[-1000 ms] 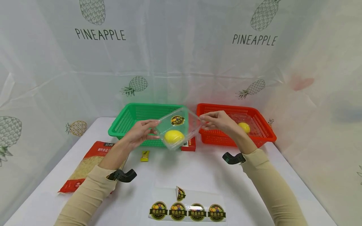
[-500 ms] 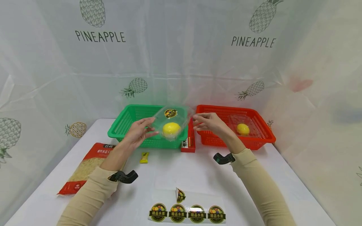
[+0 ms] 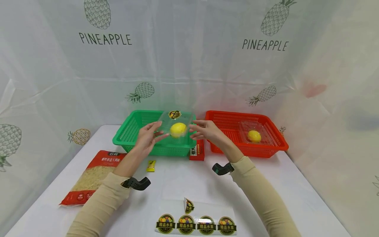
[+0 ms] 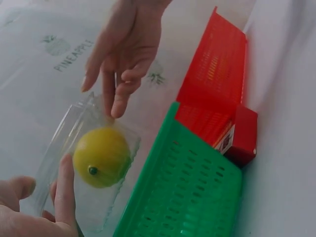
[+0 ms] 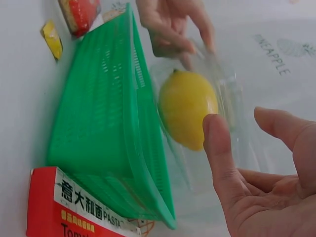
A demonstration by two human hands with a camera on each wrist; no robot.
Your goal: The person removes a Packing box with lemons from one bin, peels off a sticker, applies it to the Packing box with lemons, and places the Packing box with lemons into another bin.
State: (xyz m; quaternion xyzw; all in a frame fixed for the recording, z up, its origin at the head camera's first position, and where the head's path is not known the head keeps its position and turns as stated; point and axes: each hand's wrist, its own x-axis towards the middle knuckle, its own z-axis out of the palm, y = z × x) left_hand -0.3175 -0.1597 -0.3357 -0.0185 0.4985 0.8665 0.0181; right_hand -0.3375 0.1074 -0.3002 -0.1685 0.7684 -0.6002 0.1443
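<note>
Both hands hold a clear plastic fruit box over the green basket. Inside it lies one lemon, and a round dark fruit label sits on its lid. My left hand grips the left side, thumb above and fingers lower. At the opposite side, my right hand has its thumb and fingers around the edge. The left wrist view has the lemon between the two hands. In the right wrist view the box is tilted beside the green basket's rim.
A red basket at the right holds another clear box with a lemon. Between the baskets stands a red pasta box. A pasta bag and small yellow packet lie left. A label sheet lies in front.
The fruit box has moved left and back, further over the green basket, and its lid has turned flatter. My right hand has moved left with it, uncovering the red basket's box.
</note>
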